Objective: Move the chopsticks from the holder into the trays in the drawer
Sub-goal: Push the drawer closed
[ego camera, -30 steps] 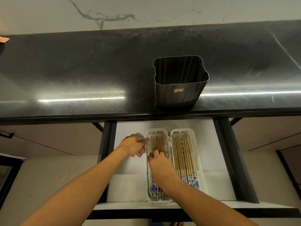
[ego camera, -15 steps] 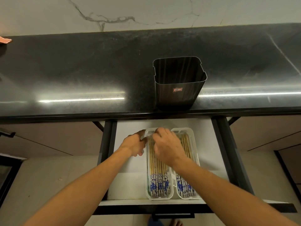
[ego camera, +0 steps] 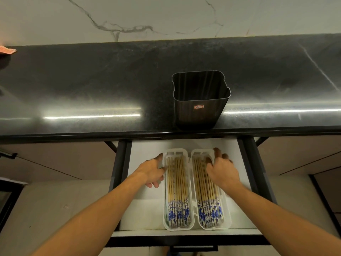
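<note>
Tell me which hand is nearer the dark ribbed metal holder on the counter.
Right. The right hand rests on the right white tray almost directly below the dark ribbed metal holder; the left hand sits farther left, at the left tray's outer edge.

Single head view, looking forward-down from my head: counter (ego camera: 92,85) far, open drawer (ego camera: 147,209) close below, my forearms entering bottom.
</note>
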